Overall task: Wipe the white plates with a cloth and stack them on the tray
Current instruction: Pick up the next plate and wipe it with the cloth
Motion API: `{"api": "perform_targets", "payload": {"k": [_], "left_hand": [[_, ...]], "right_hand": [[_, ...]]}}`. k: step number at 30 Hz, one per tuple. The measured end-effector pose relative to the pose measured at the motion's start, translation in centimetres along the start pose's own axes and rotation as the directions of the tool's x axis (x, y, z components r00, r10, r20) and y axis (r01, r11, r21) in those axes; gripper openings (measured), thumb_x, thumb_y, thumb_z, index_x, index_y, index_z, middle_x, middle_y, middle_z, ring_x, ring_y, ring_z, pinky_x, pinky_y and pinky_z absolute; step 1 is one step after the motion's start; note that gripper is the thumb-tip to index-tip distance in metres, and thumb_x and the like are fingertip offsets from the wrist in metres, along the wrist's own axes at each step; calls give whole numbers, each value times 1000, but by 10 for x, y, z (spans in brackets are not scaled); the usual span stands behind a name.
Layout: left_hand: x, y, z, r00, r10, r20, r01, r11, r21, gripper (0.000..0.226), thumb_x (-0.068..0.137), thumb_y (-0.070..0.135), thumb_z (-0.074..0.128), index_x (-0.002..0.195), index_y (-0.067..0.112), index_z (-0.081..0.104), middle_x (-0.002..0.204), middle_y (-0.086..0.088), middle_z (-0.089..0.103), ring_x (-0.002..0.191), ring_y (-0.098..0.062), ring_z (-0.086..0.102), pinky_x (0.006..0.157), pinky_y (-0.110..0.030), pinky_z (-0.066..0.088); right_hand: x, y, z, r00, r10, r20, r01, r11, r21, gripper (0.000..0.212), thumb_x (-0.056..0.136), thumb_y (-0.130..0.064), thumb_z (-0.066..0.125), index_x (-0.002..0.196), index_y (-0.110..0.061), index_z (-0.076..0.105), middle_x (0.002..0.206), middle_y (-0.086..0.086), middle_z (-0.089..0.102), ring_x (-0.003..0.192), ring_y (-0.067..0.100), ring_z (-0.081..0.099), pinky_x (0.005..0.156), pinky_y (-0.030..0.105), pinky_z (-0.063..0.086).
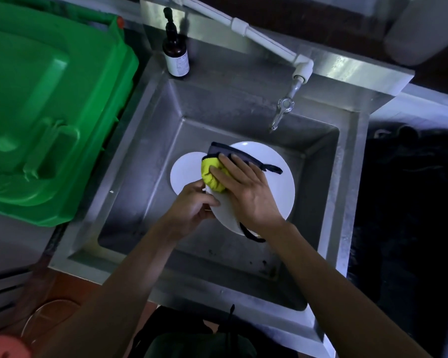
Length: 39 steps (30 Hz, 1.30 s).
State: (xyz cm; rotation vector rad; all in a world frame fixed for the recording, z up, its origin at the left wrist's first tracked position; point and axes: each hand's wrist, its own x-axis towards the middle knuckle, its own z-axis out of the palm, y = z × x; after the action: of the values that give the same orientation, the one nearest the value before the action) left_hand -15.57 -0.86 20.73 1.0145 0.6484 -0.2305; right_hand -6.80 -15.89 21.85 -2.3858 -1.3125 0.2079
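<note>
Over the steel sink (pixel 145 140) I hold a large white plate (pixel 277 177). My left hand (pixel 192 208) grips its near left rim, thumb on top. My right hand (pixel 246 189) lies flat on a yellow and grey cloth (pixel 212 174) with dark edging and presses it against the plate's face. A second, smaller white plate (pixel 185 170) shows behind and to the left, lower in the basin. No tray is visible.
A metal tap (pixel 282 109) on a white pipe hangs over the basin's back right. A brown pump bottle (pixel 176 55) stands on the sink's back left corner. A green bin lid (pixel 49 112) fills the left. Dark surface (pixel 409 202) lies to the right.
</note>
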Motion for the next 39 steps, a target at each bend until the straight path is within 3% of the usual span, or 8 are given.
{"api": "perform_targets", "payload": {"k": [5,10,17,22,33,39], "left_hand": [[-6,-3,-1,997,-6,-75,3,999,-33,45,67,-5,59,100,20,79,102,-12,74,91,-30,73,70,-41,59],[-10,-2,-2,994,11,-109,-15,999,-37,49,65,-3,62,104,20,79,104,-11,76,91,-29,74,70,-42,59],[-11,-6,-5,982,18,-190,-29,998,-54,51,64,-1,63,108,19,78,111,-13,75,101,-36,71,71,-43,59],[-10,-3,-6,975,42,-218,-56,997,-57,50,62,0,61,105,19,78,105,-13,76,89,-30,73,68,-41,59],[1,11,-10,958,75,-278,-98,993,-67,43,65,4,63,99,23,79,104,-10,77,87,-30,74,67,-41,59],[2,12,-14,953,67,-295,-94,992,-79,31,81,-1,62,96,20,80,95,-12,77,80,-29,73,61,-38,58]], "right_hand": [[17,1,-1,999,25,-32,-26,1000,-8,59,96,-15,48,152,-27,40,164,2,27,151,28,26,117,51,27],[27,10,-5,985,143,-99,-143,990,7,60,96,-10,48,154,-25,38,164,4,26,152,28,23,116,52,28],[19,23,0,943,317,-103,-321,947,-20,52,104,-18,39,155,-27,35,166,2,22,153,26,18,121,51,22],[5,24,6,915,396,-79,-399,917,-25,51,106,-20,35,156,-27,31,166,2,21,154,26,16,123,51,18],[-16,-3,26,878,479,-22,-477,876,71,58,99,-14,46,155,-24,34,163,6,29,149,30,26,118,51,23],[-21,-43,36,897,441,-24,-435,892,125,70,85,-5,57,151,-23,42,159,7,36,144,33,35,113,50,30]]}}
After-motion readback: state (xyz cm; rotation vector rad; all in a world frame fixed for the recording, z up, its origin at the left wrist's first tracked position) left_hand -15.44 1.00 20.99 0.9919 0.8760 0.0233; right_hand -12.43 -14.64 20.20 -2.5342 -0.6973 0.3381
